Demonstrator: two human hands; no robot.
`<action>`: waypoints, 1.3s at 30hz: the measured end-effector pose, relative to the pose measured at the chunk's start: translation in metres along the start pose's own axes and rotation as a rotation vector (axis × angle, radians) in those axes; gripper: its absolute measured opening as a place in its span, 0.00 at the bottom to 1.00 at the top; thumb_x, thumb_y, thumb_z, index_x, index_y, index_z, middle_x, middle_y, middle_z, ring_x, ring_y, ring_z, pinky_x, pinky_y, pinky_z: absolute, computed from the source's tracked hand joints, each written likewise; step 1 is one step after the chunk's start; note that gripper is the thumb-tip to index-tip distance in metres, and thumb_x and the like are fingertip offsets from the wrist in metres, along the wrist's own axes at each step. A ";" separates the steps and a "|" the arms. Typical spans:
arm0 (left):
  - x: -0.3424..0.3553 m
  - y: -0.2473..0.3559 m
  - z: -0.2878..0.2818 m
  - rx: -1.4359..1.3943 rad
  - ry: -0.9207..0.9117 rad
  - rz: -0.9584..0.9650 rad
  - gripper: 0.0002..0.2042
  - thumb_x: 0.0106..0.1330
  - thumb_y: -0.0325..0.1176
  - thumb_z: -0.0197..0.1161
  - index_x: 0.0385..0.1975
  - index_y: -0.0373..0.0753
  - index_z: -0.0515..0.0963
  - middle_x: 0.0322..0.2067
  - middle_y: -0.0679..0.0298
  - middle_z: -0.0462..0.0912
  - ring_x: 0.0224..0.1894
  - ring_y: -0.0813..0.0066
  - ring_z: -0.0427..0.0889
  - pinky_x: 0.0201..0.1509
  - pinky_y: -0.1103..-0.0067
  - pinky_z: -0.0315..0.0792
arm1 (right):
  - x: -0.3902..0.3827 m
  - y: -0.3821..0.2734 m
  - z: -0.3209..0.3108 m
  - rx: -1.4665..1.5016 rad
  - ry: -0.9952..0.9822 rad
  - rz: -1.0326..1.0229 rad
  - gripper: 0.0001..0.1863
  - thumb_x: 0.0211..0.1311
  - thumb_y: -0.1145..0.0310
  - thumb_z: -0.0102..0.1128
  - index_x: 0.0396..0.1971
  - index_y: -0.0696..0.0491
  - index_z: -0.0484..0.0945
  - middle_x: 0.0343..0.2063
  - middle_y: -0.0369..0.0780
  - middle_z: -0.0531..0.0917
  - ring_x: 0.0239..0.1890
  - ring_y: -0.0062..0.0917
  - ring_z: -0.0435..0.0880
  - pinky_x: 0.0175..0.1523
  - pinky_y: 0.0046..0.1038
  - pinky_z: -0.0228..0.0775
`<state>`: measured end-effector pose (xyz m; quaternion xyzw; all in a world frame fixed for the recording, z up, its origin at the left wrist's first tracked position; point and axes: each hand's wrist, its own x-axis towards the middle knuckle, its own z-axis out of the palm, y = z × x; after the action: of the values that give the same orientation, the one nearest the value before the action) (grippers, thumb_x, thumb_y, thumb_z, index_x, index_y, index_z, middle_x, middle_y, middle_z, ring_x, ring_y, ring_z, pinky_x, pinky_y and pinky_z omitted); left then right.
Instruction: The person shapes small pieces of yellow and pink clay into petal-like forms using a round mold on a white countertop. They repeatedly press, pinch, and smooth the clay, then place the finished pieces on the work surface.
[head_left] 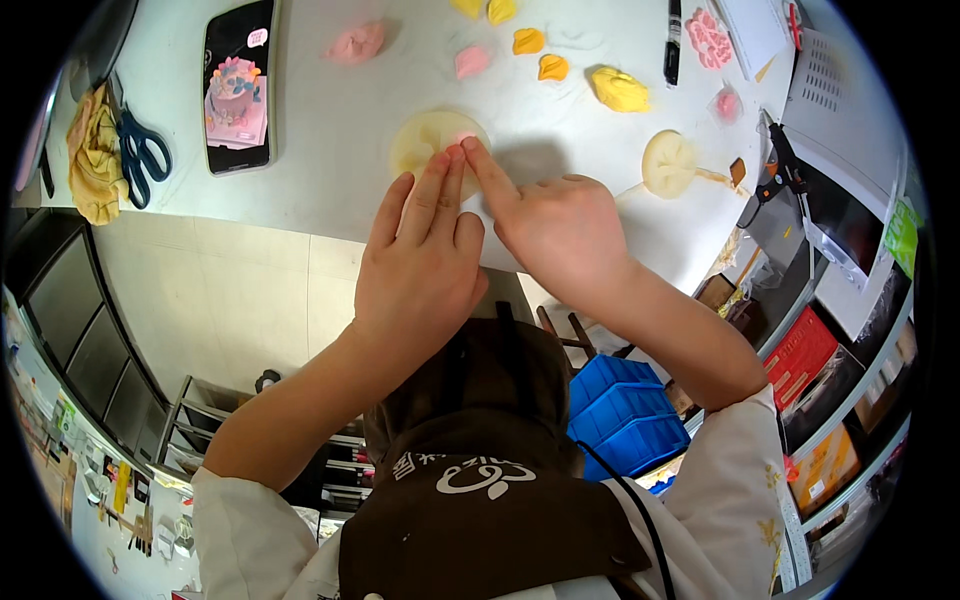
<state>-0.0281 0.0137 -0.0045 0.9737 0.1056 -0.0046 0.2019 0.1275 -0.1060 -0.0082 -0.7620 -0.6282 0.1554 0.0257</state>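
A pale cream round mould point(419, 133) with a moulded centre lies on the worktop, a small pink piece point(463, 136) at its right part. My left hand point(420, 260) reaches over it from below, fingers stretched out, two fingertips resting at the pink piece. My right hand point(560, 230) has its index fingertip pressed there beside them, its other fingers curled under and hidden. Around the mould lie a pink lump point(355, 42), a flat pink piece point(472, 60), several orange-yellow pieces point(553, 67), a yellow lump point(620, 89) and a second cream disc point(668, 163).
A phone point(236, 90), blue scissors point(140, 150) and a yellow cloth point(95, 160) lie left; a black marker point(672, 45), pink flower shape point(706, 40) and glue gun point(780, 160) right. Blue bins point(625, 420) stand below the worktop's front edge; shelving point(830, 420) flanks the right.
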 end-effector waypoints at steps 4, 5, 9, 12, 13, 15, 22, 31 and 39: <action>0.009 0.003 0.006 0.109 0.028 0.039 0.10 0.52 0.32 0.70 0.30 0.35 0.80 0.65 0.44 0.83 0.68 0.55 0.80 0.74 0.59 0.71 | -0.012 0.001 0.003 0.165 0.116 0.046 0.45 0.53 0.71 0.68 0.77 0.52 0.72 0.13 0.33 0.78 0.16 0.29 0.79 0.25 0.32 0.72; 0.010 0.005 0.011 0.145 0.035 0.042 0.10 0.51 0.33 0.71 0.29 0.35 0.80 0.64 0.44 0.84 0.66 0.55 0.81 0.74 0.60 0.71 | -0.013 -0.003 0.002 0.187 0.112 0.063 0.46 0.53 0.71 0.68 0.78 0.52 0.71 0.13 0.33 0.78 0.15 0.29 0.79 0.24 0.32 0.72; 0.020 0.002 -0.001 0.041 -0.012 0.004 0.09 0.52 0.33 0.71 0.29 0.36 0.79 0.63 0.46 0.85 0.63 0.56 0.83 0.73 0.60 0.72 | -0.006 -0.010 -0.003 0.138 -0.045 0.132 0.47 0.56 0.72 0.67 0.81 0.46 0.68 0.12 0.35 0.77 0.14 0.31 0.78 0.23 0.32 0.72; 0.011 -0.013 -0.014 -0.110 -0.006 -0.006 0.09 0.54 0.31 0.71 0.30 0.38 0.79 0.66 0.50 0.83 0.64 0.56 0.83 0.72 0.58 0.72 | -0.003 -0.008 -0.008 0.010 -0.149 0.172 0.48 0.56 0.72 0.66 0.82 0.43 0.66 0.11 0.35 0.76 0.12 0.32 0.78 0.22 0.34 0.72; 0.005 -0.019 -0.015 -0.127 -0.003 -0.008 0.09 0.54 0.31 0.71 0.30 0.38 0.79 0.68 0.51 0.82 0.65 0.55 0.82 0.72 0.57 0.73 | -0.001 -0.008 -0.010 0.059 -0.166 0.171 0.46 0.58 0.72 0.66 0.81 0.44 0.67 0.13 0.35 0.78 0.15 0.32 0.80 0.23 0.35 0.73; -0.001 -0.028 -0.013 -0.160 0.015 -0.010 0.09 0.56 0.31 0.71 0.32 0.39 0.78 0.70 0.54 0.80 0.66 0.54 0.81 0.72 0.56 0.73 | 0.005 -0.003 -0.018 0.147 -0.195 0.166 0.41 0.62 0.71 0.65 0.79 0.47 0.70 0.17 0.36 0.83 0.20 0.31 0.85 0.25 0.36 0.75; 0.010 -0.019 -0.002 -0.232 0.037 -0.008 0.09 0.56 0.27 0.71 0.31 0.39 0.75 0.73 0.49 0.76 0.69 0.47 0.79 0.71 0.56 0.75 | -0.006 -0.017 -0.082 1.763 -0.272 -0.232 0.07 0.70 0.71 0.73 0.44 0.54 0.91 0.29 0.36 0.88 0.25 0.30 0.84 0.31 0.30 0.75; 0.003 -0.012 -0.006 -0.264 -0.025 -0.033 0.09 0.60 0.27 0.71 0.31 0.37 0.75 0.74 0.44 0.74 0.73 0.39 0.76 0.66 0.58 0.81 | 0.009 -0.069 -0.095 2.404 -0.567 -0.887 0.14 0.72 0.65 0.74 0.47 0.59 0.84 0.29 0.41 0.85 0.27 0.35 0.84 0.32 0.36 0.73; -0.001 -0.012 -0.010 -0.293 -0.038 -0.027 0.09 0.61 0.25 0.72 0.32 0.36 0.75 0.73 0.43 0.74 0.72 0.38 0.78 0.62 0.61 0.84 | 0.005 -0.079 -0.094 2.490 -0.662 -0.863 0.12 0.71 0.66 0.73 0.44 0.58 0.83 0.28 0.42 0.83 0.26 0.33 0.82 0.32 0.34 0.73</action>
<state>-0.0318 0.0280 0.0004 0.9319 0.1144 -0.0104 0.3440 0.0784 -0.0699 0.0990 0.0946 -0.2359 0.7690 0.5866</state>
